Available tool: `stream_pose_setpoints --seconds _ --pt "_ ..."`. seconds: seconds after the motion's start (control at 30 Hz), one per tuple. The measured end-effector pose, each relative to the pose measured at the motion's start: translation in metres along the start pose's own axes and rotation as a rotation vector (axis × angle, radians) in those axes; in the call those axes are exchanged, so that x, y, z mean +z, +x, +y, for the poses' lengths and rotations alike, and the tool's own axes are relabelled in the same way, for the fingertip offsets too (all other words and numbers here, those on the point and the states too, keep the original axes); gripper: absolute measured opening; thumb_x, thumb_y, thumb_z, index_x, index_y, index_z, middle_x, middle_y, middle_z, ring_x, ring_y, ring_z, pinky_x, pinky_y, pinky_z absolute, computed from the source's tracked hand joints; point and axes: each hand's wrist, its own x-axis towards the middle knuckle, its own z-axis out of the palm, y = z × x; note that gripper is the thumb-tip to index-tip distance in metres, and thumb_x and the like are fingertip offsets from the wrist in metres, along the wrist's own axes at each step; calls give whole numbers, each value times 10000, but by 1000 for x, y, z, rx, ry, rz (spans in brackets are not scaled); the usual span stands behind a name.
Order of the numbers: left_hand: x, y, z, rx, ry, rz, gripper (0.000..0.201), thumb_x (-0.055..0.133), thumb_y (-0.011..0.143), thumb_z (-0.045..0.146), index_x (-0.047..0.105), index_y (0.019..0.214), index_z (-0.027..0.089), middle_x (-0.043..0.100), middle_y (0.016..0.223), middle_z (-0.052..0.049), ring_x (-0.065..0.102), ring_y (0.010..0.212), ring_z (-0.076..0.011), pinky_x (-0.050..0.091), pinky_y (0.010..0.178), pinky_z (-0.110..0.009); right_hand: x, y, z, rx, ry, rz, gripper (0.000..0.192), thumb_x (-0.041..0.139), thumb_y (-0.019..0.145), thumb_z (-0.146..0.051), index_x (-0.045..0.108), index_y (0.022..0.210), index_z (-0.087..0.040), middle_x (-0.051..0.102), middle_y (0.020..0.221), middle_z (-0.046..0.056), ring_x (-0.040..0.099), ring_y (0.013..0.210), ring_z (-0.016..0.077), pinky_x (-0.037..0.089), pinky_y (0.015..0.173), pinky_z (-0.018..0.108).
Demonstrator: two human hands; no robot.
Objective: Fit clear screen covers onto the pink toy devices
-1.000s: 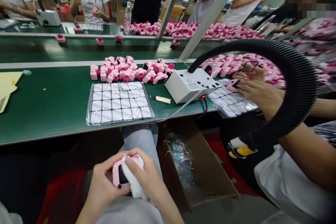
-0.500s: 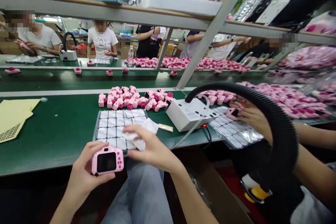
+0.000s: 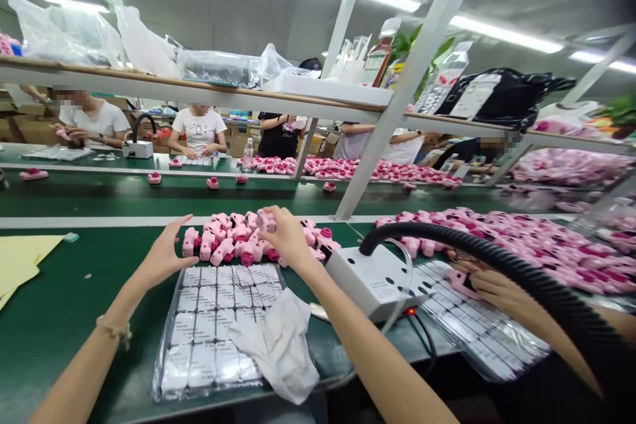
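The right hand (image 3: 285,235) is out over the pile of pink toy cameras (image 3: 238,242), its fingers curled around 1 pink camera (image 3: 265,220) at the top of the heap. The left hand (image 3: 166,255) hovers at the pile's near left edge, fingers spread and holding nothing. Judging from that, a unit is just being picked from or set on the pile, with a great many cameras there to be handled.

Just in front of the pile lies a clear tray of small white squares (image 3: 218,318), and a white cloth (image 3: 281,344) is draped over its near right corner, loose on the table. To the right stands a white box (image 3: 375,278) with a black ribbed hose (image 3: 521,271) arching out of it; beyond that, a co-worker's hand (image 3: 497,285) works over a second tray.

All this sits on a green bench (image 3: 59,305), with a green conveyor (image 3: 99,195) behind it carrying single pink units. Across the belt, other people sit at the far bench, under a shelf (image 3: 199,89) loaded with plastic bags, bottles and boxes, with strip lights overhead.
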Motion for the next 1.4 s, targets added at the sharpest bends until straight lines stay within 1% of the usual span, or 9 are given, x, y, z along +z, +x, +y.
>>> stream_pose_setpoints --seconds 0.2,0.4,0.5,0.67,0.77,0.87,0.97,1.1,1.4 --pt "8 27 -49 -40 -11 -65 832 792 694 473 679 1474 205 649 1629 -194 613 1506 -462 549 1206 -591 19 48 36 92 -302 -26 270 795 1024 -274 724 1261 -165 747 1256 82 719 1191 279 595 1068 521" --pt "9 19 -44 -123 2 97 755 832 670 488 748 1364 203 728 1332 -144 761 1186 -378 579 1149 -561 10 41 33 70 -391 -25 134 719 1053 -268 741 1059 -136 749 1161 128 709 1151 286 541 1083 503" --pt "5 0 -10 -162 37 214 757 857 663 498 756 1357 214 634 1256 -112 753 1065 -337 615 1065 -553 1 7 5 -25 -320 14 128 654 1006 -143 734 1107 -142 718 1237 192 679 1229 323 515 1105 493" --pt "37 -76 81 -42 -49 227 553 862 755 388 769 1288 272 694 1234 -82 766 1038 -293 664 912 -429 17 -107 -54 -543 183 -61 741 748 844 -33 584 1518 -294 616 1541 94 624 1406 253 548 1176 393" --pt "59 -130 116 -46 -252 179 662 931 750 337 729 1378 292 754 1351 -105 785 1118 -327 685 801 -360 23 -165 -67 -516 503 26 686 672 857 42 647 1443 -313 655 1443 97 711 1257 239 621 1036 353" --pt "68 -173 126 -119 -585 106 847 965 818 443 608 1578 330 727 1510 -130 789 1224 -350 712 831 -346 18 -206 -65 -251 805 46 492 872 878 -142 704 1307 -314 741 1330 75 780 1132 249 662 938 332" --pt "71 -203 126 -153 -785 65 743 930 864 563 697 1519 301 670 1623 -142 692 1431 -396 678 1062 -411 11 -239 -60 -103 970 19 516 919 872 -208 696 1322 -326 775 1367 76 784 1216 274 667 1001 360" --pt "75 -229 129 -160 -829 84 629 985 810 524 804 1373 309 677 1631 -118 697 1439 -392 665 1096 -415 -1 -276 -60 -159 796 94 445 909 911 -247 747 1314 -344 699 1498 94 684 1397 318 582 1178 465" --pt "74 -268 143 -184 -778 50 644 991 787 558 811 1354 310 723 1574 -126 763 1346 -386 678 1077 -431 -7 -319 -61 -239 606 170 164 829 1003 -251 702 1103 -281 697 992 20 707 878 202 610 776 307"
